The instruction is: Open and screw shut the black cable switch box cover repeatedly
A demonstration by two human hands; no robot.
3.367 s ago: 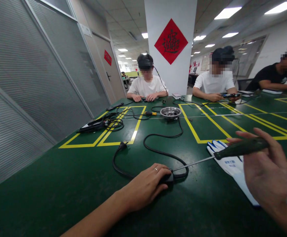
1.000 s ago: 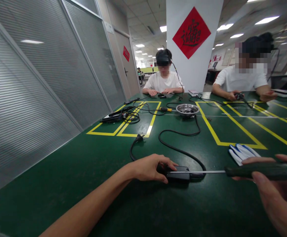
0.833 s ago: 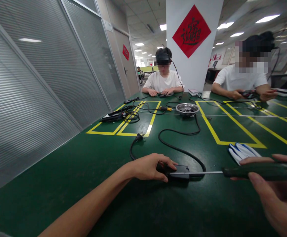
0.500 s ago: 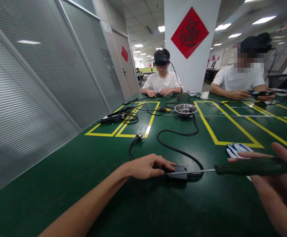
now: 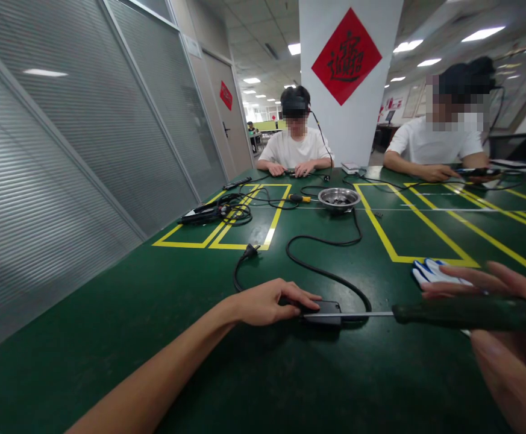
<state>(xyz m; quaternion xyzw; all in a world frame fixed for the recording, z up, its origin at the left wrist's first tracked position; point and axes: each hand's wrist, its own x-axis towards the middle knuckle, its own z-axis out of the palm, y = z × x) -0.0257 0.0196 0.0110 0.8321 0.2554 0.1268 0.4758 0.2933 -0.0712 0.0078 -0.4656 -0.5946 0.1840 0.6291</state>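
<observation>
One bowl (image 5: 338, 205), contents unclear; right hand (image 5: 511, 355) grips screwdriver (image 5: 461, 311).

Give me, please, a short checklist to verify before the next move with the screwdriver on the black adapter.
1. Left hand holds the black adapter down on the table: ok.
2. Right hand has its grip around the screwdriver handle: ok.
3. Screwdriver tip seated in a screw: cannot tell, too small to see.
4. Plug lies loose on the table, in no socket: ok.
5. Left fingertips clear of the tip: not ok, they lie right beside it.
</observation>
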